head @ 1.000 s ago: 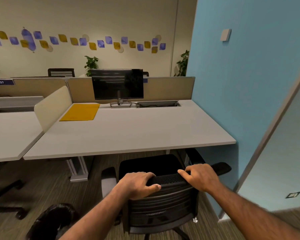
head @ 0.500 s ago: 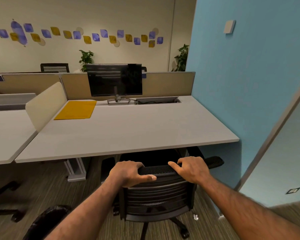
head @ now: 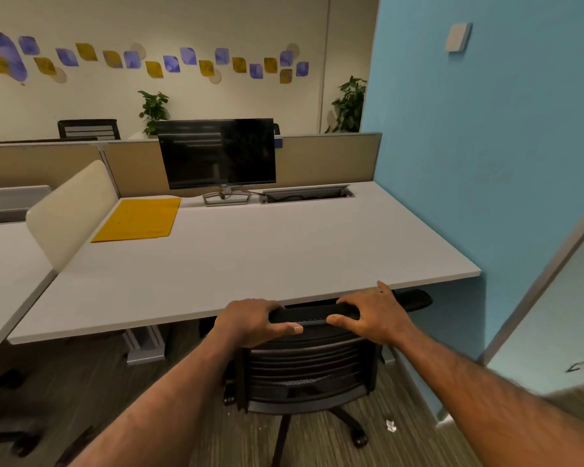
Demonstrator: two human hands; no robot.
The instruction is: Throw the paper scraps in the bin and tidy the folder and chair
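A black mesh office chair (head: 309, 375) stands at the front edge of the white desk (head: 284, 261), its seat hidden under the desktop. My left hand (head: 253, 320) grips the left end of the chair's top rail, thumb on the near side. My right hand (head: 371, 315) grips the right end of the same rail. A yellow folder (head: 139, 219) lies flat on the desk at the back left, beside the low cream divider. One small white paper scrap (head: 390, 425) lies on the carpet by the chair's right castor.
A dark monitor (head: 216, 153) stands at the desk's back with a cable tray (head: 305, 194) to its right. The blue wall (head: 469, 163) closes off the right side. Another desk (head: 4, 264) adjoins on the left, with a chair base (head: 11, 439) on the floor.
The chair has rolled forward under the desk with both hands still on its top rail. Its seat and armrests have slid out of sight beneath the desktop.
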